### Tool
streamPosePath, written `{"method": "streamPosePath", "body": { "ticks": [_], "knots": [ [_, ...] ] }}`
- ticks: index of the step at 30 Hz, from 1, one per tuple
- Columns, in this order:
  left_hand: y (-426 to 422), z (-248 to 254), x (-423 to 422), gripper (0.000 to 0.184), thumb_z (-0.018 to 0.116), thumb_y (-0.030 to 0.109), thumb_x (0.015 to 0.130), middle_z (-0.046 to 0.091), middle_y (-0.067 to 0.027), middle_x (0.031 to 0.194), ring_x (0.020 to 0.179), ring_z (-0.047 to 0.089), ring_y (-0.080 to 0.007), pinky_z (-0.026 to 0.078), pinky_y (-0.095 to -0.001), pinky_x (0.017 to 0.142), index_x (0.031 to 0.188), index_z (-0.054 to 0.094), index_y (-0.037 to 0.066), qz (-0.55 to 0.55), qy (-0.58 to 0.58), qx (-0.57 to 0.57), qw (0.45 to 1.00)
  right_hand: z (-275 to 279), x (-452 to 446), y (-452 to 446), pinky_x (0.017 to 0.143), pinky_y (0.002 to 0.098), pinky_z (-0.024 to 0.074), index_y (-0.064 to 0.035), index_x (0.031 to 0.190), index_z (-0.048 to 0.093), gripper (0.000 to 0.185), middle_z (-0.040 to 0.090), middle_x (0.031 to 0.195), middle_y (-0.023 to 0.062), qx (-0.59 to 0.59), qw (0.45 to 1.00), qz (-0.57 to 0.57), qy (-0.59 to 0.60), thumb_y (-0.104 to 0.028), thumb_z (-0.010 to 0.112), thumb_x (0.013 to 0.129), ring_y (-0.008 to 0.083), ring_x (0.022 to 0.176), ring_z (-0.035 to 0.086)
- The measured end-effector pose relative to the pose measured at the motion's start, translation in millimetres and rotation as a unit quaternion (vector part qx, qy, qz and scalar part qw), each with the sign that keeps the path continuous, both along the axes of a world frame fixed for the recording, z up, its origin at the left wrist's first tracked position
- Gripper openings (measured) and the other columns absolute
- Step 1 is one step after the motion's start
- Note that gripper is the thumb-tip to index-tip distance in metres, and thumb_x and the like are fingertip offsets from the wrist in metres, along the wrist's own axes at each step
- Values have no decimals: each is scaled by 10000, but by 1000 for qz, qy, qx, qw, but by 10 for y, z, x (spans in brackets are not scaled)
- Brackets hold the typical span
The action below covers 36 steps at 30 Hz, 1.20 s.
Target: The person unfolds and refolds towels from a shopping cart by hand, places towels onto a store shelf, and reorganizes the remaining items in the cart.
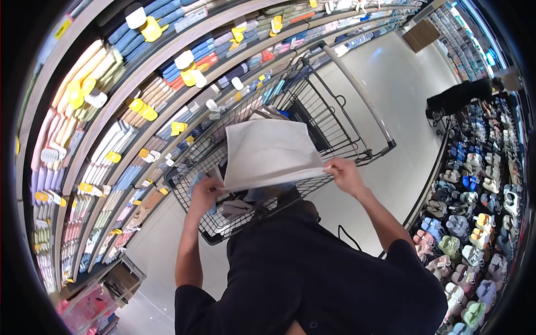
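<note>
While left hand and right hand pinch pale cloth, the cart holds grey fabric.

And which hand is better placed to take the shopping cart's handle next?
Probably the right hand: it is nearer the handle than the left hand, though both grip the white fabric.

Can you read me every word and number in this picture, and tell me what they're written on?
I can't read any words or numbers here for sure.
White piece between the left hand and right hand: no writing that I can see.
Yellow tags and white tags on the shelves: too small and blurred.
Yellow label at the upper left: too blurred.
</note>
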<state>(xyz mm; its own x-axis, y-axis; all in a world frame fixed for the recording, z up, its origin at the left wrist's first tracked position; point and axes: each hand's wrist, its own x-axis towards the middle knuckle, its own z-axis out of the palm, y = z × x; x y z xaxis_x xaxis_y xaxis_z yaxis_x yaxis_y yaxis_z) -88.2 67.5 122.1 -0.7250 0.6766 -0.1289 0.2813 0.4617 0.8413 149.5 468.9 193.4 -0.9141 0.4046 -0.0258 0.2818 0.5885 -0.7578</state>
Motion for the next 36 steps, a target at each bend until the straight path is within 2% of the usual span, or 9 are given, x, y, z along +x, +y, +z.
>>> {"method": "streamPosePath", "body": {
  "ticks": [2, 4, 5, 9, 14, 18, 23, 31, 36],
  "knots": [
    [-22, -409, 186, 188, 804, 98, 780, 689, -82, 837, 751, 643, -158, 500, -294, 697, 934, 737, 14, -15, -36, -34, 999, -376, 183, -111, 694, 362, 512, -35, 948, 683, 100, 679, 860, 142, -18, 999, 34, -39, 3, 644, 864, 303, 778, 665],
    [-109, -824, 353, 184, 808, 88, 760, 697, -100, 801, 695, 632, -170, 500, -319, 659, 916, 743, 14, 6, -176, -63, 982, -618, 305, -205, 688, 358, 510, -32, 944, 688, 90, 682, 835, 136, -6, 998, 35, -58, -6, 663, 862, 281, 757, 664],
    [-159, -983, 406, 197, 813, 93, 765, 716, -93, 794, 710, 649, -143, 516, -306, 671, 919, 741, -6, -25, -145, -98, 984, -683, 334, -242, 681, 353, 508, -29, 940, 694, 83, 685, 809, 130, 9, 996, 42, -72, -14, 682, 860, 259, 735, 662],
    [-167, -1076, 500, 199, 803, 82, 782, 727, -77, 810, 716, 660, -121, 532, -282, 686, 924, 735, -39, 21, -255, -61, 965, -620, 195, -225, 688, 383, 514, -21, 890, 672, 44, 685, 839, 158, -2, 995, 40, -87, -37, 666, 850, 320, 763, 671],
    [114, -976, -25, 159, 773, 87, 825, 722, -53, 800, 770, 671, -115, 534, -275, 724, 941, 743, -18, -18, -254, -79, 964, -955, -277, 289, 670, 373, 519, -26, 888, 703, 122, 679, 730, 167, -100, 976, 5, -193, -120, 724, 813, 305, 714, 691],
    [704, -1042, -688, 128, 742, 138, 864, 700, -17, 762, 734, 625, -91, 496, -273, 701, 904, 741, 17, 39, -162, -31, 986, -1250, -1171, 609, 718, 412, 561, -22, 833, 733, 122, 699, 742, 195, 23, 981, -36, -188, -137, 716, 795, 339, 743, 711],
    [1200, -2081, -1043, 159, 770, 162, 840, 657, -12, 719, 690, 581, -84, 470, -269, 663, 883, 726, 14, 119, -134, -44, 983, -2108, -1495, 829, 783, 452, 571, -20, 866, 731, 163, 717, 867, 201, 122, 972, -33, -196, -155, 666, 802, 370, 830, 706],
    [1353, -2701, -924, 270, 822, 182, 706, 703, -125, 779, 710, 682, -248, 521, -359, 680, 925, 741, 47, 67, -13, -1, 998, -2155, -1436, 840, 820, 455, 551, -41, 945, 687, 137, 699, 1017, 149, 92, 971, 13, -218, -132, 654, 848, 353, 946, 683],
    [1384, -2487, -958, 281, 829, 213, 725, 707, -117, 776, 705, 674, -209, 516, -331, 685, 936, 749, 45, 66, -93, -120, 986, -2123, -1483, 862, 788, 478, 556, -36, 953, 686, 149, 717, 922, 177, 69, 973, 9, -218, -137, 653, 849, 388, 870, 688]
  ]
}}
